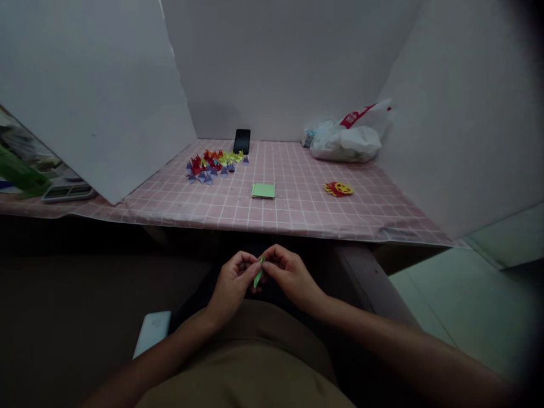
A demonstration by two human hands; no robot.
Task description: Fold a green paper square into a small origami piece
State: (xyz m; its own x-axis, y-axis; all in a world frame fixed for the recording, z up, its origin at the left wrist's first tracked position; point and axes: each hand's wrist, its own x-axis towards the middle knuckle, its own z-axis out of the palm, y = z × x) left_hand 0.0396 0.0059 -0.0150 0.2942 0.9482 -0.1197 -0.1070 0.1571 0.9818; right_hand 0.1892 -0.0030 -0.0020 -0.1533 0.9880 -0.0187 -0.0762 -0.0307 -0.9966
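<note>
My left hand [232,283] and my right hand [289,275] meet over my lap, below the table's front edge. Both pinch a small folded green paper piece [258,276] between their fingertips, fingers curled closed. On the pink checked tablecloth [297,209] lies a stack of green square paper [263,190] in the middle. A cluster of several folded paper figures [215,164] in purple, red, orange and yellow sits at the back left.
A black phone [242,140] leans on the back wall. White plastic bags [348,139] lie at the back right. A red and yellow paper cutout [339,188] lies to the right. A white device [152,331] rests by my left forearm. White boards wall in the table.
</note>
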